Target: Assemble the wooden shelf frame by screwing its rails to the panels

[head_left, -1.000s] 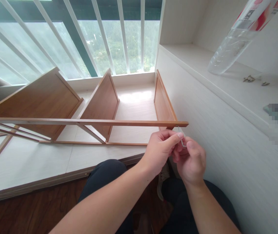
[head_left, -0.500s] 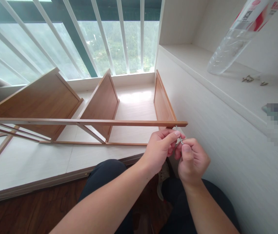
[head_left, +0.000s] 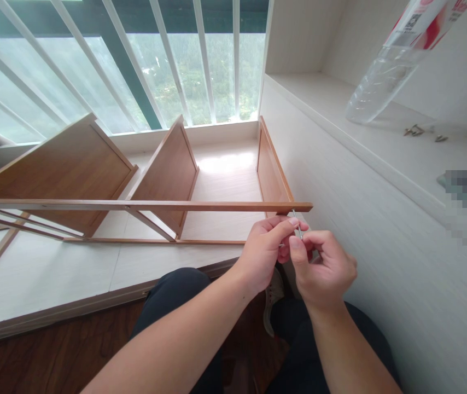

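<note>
A brown wooden shelf frame [head_left: 168, 175] lies on its side on the pale window ledge. Its thin front rail [head_left: 176, 206] runs left to right and ends just above my hands. A small metal hex key [head_left: 297, 221] stands up into the rail's right end. My left hand [head_left: 264, 249] pinches the key's shaft with thumb and forefinger. My right hand [head_left: 324, 268] grips the key's lower end from the right, touching my left hand.
A white wall and a shelf [head_left: 373, 137] rise on the right, with a clear plastic bottle [head_left: 381, 82] and several loose screws [head_left: 414, 130] on it. A barred window [head_left: 143, 60] is behind the frame. My knees and dark wood floor [head_left: 53, 350] are below.
My right hand has turned leftward around the hex key, its thumb now nearer my left fingers. The key's bent end, seen earlier, is now hidden. The frame has not moved.
</note>
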A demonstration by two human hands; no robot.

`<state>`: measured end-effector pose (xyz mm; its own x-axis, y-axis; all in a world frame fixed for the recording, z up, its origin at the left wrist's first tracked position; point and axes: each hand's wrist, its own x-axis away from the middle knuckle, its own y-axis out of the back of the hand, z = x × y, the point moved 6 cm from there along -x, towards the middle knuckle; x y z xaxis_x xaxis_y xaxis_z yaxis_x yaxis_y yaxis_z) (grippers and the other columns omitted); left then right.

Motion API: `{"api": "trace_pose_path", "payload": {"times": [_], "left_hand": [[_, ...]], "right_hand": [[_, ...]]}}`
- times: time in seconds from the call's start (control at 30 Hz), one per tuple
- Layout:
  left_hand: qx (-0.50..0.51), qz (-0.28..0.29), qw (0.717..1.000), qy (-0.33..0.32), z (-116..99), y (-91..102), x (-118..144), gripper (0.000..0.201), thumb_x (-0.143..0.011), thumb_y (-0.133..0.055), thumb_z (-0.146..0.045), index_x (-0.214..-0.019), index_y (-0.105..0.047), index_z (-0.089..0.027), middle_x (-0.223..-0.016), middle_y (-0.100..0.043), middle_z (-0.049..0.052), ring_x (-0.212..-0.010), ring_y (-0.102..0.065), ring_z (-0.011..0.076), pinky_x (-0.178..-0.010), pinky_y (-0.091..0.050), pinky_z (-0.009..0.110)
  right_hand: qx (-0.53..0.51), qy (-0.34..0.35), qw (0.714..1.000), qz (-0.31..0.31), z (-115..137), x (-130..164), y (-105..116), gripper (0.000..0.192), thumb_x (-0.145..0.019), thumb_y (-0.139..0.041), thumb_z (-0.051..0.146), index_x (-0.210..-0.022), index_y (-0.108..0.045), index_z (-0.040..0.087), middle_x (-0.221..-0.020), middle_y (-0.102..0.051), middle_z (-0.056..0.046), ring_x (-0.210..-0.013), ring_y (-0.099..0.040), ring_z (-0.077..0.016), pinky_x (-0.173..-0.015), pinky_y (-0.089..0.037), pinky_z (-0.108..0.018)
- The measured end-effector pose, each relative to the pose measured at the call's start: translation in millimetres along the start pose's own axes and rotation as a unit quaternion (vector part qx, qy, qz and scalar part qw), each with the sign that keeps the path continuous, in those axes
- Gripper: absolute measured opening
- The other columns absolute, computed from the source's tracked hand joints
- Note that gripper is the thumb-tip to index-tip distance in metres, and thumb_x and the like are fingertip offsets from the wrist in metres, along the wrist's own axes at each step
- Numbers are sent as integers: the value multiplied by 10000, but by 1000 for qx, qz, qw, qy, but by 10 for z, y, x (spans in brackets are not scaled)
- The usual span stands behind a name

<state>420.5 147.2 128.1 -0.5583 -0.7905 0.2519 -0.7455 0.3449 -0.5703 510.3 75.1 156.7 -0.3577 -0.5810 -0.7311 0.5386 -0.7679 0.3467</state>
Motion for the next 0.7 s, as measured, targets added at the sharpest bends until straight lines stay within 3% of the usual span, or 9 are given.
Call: {"api": "trace_pose_path", "payload": {"times": [0.23, 0.33, 0.5, 0.7], "left_hand": [[13, 16, 1000, 2, 13, -6, -9, 315, -805, -768, -442, -815, -707, -133, -622, -603, 25, -580, -591, 130, -505, -285, 213], [11, 7, 1000, 3, 14, 0, -7, 314, -798, -775, -437, -806, -707, -131, -610, -589, 14, -533, -519, 94, -486, -258, 204], [6, 9, 1000, -3, 27, 11, -13, 328, -805, -779, -463, -802, -716, -141, -530, -430, -54, -488, -376, 64, -481, -261, 199], [10, 20, 1000, -21, 14, 0, -14, 318, -832, -766, -453, -785, -702, -145, -508, -401, -72, -456, -357, 56, -457, -231, 201]], "right_hand": [[6, 19, 1000, 15, 40, -41, -21, 228, -860, -780, 306, -769, -590, 218, -587, -592, 63, -479, -532, -92, -490, -446, -215], [4, 17, 1000, 14, 34, -37, -11, 192, -883, -753, 276, -777, -606, 213, -605, -606, 60, -483, -515, -84, -507, -443, -213], [-25, -13, 999, 15, -3, -21, -2, 173, -929, -696, 253, -772, -638, 209, -620, -638, 49, -500, -532, -88, -536, -445, -218], [-162, -125, 978, 33, -130, 47, -108, 278, -984, -625, 313, -728, -647, 207, -580, -575, 44, -523, -576, -123, -555, -481, -253]]}}
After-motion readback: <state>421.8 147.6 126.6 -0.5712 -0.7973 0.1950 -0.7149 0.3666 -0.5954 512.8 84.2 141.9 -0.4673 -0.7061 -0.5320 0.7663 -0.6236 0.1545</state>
